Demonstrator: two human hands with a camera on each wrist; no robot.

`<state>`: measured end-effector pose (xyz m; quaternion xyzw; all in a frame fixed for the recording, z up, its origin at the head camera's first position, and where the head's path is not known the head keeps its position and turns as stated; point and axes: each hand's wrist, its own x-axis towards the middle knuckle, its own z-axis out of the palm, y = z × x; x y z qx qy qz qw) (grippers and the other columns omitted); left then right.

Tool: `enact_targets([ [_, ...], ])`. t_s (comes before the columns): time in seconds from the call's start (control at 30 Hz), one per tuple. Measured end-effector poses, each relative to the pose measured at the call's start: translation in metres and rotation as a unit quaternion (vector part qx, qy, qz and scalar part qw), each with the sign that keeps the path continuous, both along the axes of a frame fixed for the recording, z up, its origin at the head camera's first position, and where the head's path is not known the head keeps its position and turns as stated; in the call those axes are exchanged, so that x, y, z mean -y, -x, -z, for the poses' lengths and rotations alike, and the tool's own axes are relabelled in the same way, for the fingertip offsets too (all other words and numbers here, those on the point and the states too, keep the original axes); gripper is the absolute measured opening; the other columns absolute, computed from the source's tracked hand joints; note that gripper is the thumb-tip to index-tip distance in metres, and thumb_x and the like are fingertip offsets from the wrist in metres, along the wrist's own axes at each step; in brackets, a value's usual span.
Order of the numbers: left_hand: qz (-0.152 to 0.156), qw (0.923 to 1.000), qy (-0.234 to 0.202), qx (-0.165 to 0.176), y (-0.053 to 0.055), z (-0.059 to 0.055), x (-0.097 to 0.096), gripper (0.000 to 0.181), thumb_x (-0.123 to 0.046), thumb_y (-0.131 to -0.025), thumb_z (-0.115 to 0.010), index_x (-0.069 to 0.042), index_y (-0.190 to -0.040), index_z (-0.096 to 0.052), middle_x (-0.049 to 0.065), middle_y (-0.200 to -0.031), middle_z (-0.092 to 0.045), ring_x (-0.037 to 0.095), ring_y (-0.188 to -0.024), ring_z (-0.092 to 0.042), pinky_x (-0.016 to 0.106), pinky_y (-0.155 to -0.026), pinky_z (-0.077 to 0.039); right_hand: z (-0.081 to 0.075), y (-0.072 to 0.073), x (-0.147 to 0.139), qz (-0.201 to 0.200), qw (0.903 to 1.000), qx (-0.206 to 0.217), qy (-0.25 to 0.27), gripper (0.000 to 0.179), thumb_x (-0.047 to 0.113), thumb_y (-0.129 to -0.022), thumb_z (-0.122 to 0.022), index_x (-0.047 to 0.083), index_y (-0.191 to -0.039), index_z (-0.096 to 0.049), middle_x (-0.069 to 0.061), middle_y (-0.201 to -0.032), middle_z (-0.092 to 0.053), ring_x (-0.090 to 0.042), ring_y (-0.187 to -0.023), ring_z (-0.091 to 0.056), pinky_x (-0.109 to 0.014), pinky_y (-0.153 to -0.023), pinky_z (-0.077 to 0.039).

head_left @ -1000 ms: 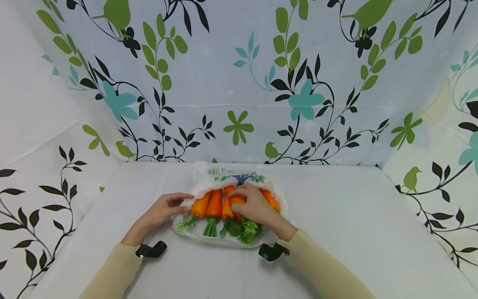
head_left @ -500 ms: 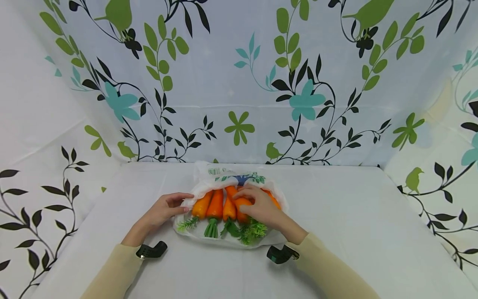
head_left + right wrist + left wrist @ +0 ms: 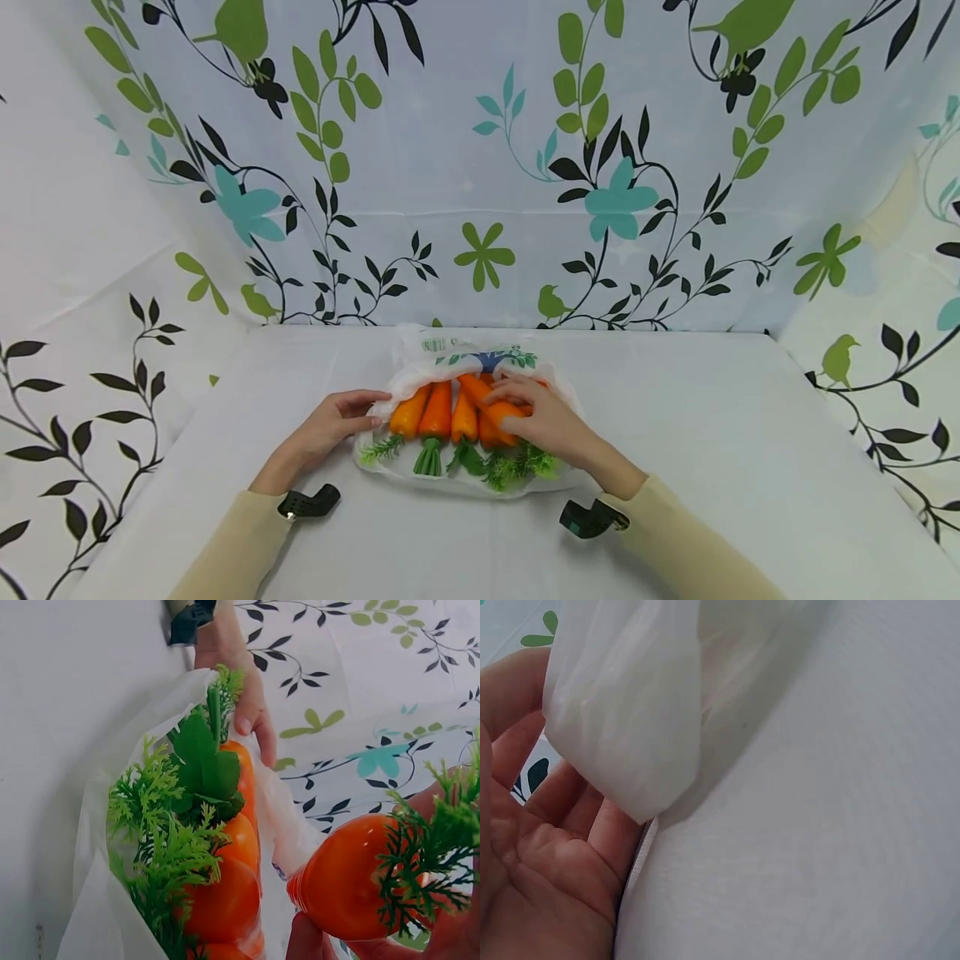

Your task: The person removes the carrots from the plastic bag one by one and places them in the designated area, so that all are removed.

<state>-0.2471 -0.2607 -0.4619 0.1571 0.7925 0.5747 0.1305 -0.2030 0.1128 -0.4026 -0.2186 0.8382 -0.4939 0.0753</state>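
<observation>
A white plastic bag (image 3: pixel 416 371) with a printed tree lies on the table, its mouth toward me. Several toy-like orange carrots (image 3: pixel 436 412) with green tops (image 3: pixel 427 458) lie inside. My right hand (image 3: pixel 555 423) grips one carrot (image 3: pixel 349 877) by its thick end, at the right of the bag mouth. That carrot slants over the others, its tip toward the upper left; feathery greens (image 3: pixel 439 862) stick out at its top. My left hand (image 3: pixel 330 429) pinches the bag's left edge, and in the left wrist view a fold of plastic (image 3: pixel 630 712) hides some fingertips.
A white-covered table (image 3: pixel 675 400) carries the bag near its far side. Behind and beside it hangs a cloth (image 3: pixel 420 167) printed with leaves, birds and flowers. Both wrists wear a black strapped device (image 3: pixel 309 502).
My right hand has moved to the right, pulling the gripped carrot across the others so that more of it shows. The left hand stays at the bag's edge.
</observation>
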Motion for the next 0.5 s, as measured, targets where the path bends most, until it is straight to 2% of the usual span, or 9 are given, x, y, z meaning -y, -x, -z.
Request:
enact_targets([
  [0.13,-0.006,1.0000,-0.004,0.003,-0.001,0.001,0.000,0.041,-0.015,-0.091,-0.073,0.000,-0.128,-0.064,0.015,-0.134,-0.058,0.022,-0.114,-0.054,0.021,-0.094,-0.045,-0.004,-0.002,-0.006,-0.011,0.9999,-0.004,0.005,0.037,0.014,-0.084,-0.056,0.017,-0.118,-0.070,0.000,-0.155,-0.040,-0.028,-0.145,-0.026,-0.053,-0.106,-0.037],
  [0.33,-0.011,0.9998,-0.009,0.011,-0.001,0.001,0.001,0.036,-0.017,-0.090,-0.074,-0.004,-0.124,-0.068,0.007,-0.130,-0.062,0.022,-0.115,-0.053,0.022,-0.095,-0.044,-0.011,-0.005,-0.020,-0.033,0.9991,0.013,0.025,0.039,0.012,-0.085,-0.055,0.015,-0.122,-0.069,-0.004,-0.155,-0.040,-0.031,-0.144,-0.029,-0.051,-0.106,-0.038],
  [0.5,-0.009,0.9998,-0.008,0.015,0.000,0.002,0.002,0.036,-0.018,-0.090,-0.074,-0.006,-0.124,-0.068,0.006,-0.131,-0.061,0.022,-0.116,-0.052,0.022,-0.096,-0.043,-0.013,-0.006,-0.031,-0.057,0.9979,0.004,0.029,0.038,0.012,-0.086,-0.053,0.015,-0.121,-0.069,-0.008,-0.154,-0.041,-0.031,-0.143,-0.031,-0.053,-0.108,-0.036],
])
